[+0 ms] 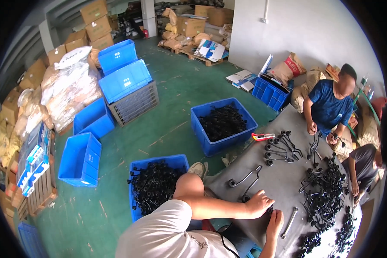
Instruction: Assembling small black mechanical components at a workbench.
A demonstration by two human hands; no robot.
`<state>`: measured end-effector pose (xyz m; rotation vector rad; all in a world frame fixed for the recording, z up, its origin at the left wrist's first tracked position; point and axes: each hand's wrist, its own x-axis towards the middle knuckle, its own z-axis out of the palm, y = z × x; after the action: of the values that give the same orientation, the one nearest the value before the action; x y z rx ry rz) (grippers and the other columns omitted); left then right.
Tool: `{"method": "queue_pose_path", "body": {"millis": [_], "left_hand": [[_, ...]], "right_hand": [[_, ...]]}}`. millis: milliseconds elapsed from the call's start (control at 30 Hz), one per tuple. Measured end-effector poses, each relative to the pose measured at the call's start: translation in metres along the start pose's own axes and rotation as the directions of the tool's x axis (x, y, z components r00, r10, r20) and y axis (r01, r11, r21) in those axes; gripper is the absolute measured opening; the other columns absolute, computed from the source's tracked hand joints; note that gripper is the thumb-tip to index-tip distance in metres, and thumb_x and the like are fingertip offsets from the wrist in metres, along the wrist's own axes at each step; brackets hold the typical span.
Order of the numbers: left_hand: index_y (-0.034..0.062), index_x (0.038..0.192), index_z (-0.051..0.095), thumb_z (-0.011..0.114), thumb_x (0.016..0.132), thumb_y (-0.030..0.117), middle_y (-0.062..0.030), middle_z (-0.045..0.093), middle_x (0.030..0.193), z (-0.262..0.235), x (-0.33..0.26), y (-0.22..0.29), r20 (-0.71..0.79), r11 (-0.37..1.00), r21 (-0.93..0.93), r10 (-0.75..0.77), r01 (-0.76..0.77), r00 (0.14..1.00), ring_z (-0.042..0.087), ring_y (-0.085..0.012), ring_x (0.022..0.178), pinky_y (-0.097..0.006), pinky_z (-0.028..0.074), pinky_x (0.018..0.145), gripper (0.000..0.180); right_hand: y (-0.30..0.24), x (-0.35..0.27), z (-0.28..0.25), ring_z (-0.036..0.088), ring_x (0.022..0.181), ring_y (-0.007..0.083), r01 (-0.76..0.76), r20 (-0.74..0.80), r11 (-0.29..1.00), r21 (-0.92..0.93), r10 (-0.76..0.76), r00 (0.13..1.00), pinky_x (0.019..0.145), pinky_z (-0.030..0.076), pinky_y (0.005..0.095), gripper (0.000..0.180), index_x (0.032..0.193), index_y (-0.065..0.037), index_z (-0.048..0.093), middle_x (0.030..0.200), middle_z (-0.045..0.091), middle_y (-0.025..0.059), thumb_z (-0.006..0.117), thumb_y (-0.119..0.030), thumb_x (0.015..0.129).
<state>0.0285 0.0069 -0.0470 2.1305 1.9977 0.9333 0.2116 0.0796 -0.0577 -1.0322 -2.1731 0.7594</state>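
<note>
My left hand (259, 204) is closed over the grey table, its fingertips pinching a small black part (269, 210) that is mostly hidden. From the other side my right hand (275, 223) meets it, fingers pressed together on the same part. Just left of my hands lie two black bent rods with round ends, one rod (245, 176) farther out and another rod (246, 198) partly behind my left hand. A metal wrench (289, 222) rests to the right of my right hand.
A big pile of black rods (324, 189) covers the table's right side; several lie in a row (279, 150) near a red utility knife (262, 136). Blue bins of black parts (223, 122) (157, 182) stand on the floor. A co-worker (333, 101) handles rods across the table; another person sits at right.
</note>
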Motion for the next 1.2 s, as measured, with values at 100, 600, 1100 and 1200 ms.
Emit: {"method": "queue_pose_path", "body": {"millis": [100, 600, 1100, 1200], "left_hand": [[0.0032, 0.126, 0.055, 0.060, 0.086, 0.014, -0.0098, 0.068, 0.106, 0.002, -0.001, 0.001, 0.039, 0.999, 0.028, -0.017, 0.016, 0.999, 0.064, -0.0262, 0.102, -0.052, 0.034, 0.109, 0.041], [0.0041, 0.117, 0.060, 0.055, 0.088, 0.011, -0.0077, 0.064, 0.084, -0.030, 0.006, -0.014, -0.166, 0.975, 0.191, 0.149, -0.116, 0.975, 0.062, -0.0255, 0.081, -0.046, 0.041, 0.093, 0.030], [0.0016, 0.128, 0.056, 0.074, 0.082, 0.030, -0.0174, 0.061, 0.121, -0.121, -0.025, -0.069, -0.196, 0.898, 0.372, -0.171, 0.234, 0.966, 0.059, -0.0340, 0.110, -0.047, 0.045, 0.093, 0.057], [0.0007, 0.125, 0.058, 0.072, 0.085, 0.030, -0.0178, 0.067, 0.110, -0.121, -0.031, -0.069, -0.054, 0.897, 0.299, -0.325, 0.326, 0.944, 0.064, -0.0357, 0.103, -0.048, 0.048, 0.088, 0.051]], "right_hand": [[0.010, -0.003, 0.001, 0.054, 0.072, 0.0239, 0.088, 0.066, 0.996, -0.025, -0.086, 0.994, 0.069, 0.045, 0.0371, 0.022, 0.109, -0.001, 0.057, 0.109, 0.057, 0.0129, 0.063, -0.006, 0.089], [-0.035, 0.011, -0.019, 0.059, 0.105, 0.0382, 0.092, -0.007, 0.964, -0.250, -0.097, 0.995, 0.090, 0.048, 0.0469, 0.045, 0.122, -0.009, 0.059, 0.117, 0.059, 0.0147, 0.061, -0.001, 0.078], [-0.086, 0.007, 0.007, 0.060, 0.106, 0.0350, -0.055, 0.077, 0.963, -0.264, 0.077, 0.994, 0.093, 0.050, 0.0438, 0.046, 0.129, -0.006, 0.056, 0.117, 0.058, 0.0156, 0.069, -0.022, 0.087], [-0.077, 0.012, 0.009, 0.059, 0.109, 0.0343, 0.007, 0.050, 0.967, -0.253, 0.006, 0.999, 0.094, 0.049, 0.0430, 0.049, 0.132, -0.008, 0.055, 0.123, 0.055, 0.0155, 0.069, -0.023, 0.087]]}}
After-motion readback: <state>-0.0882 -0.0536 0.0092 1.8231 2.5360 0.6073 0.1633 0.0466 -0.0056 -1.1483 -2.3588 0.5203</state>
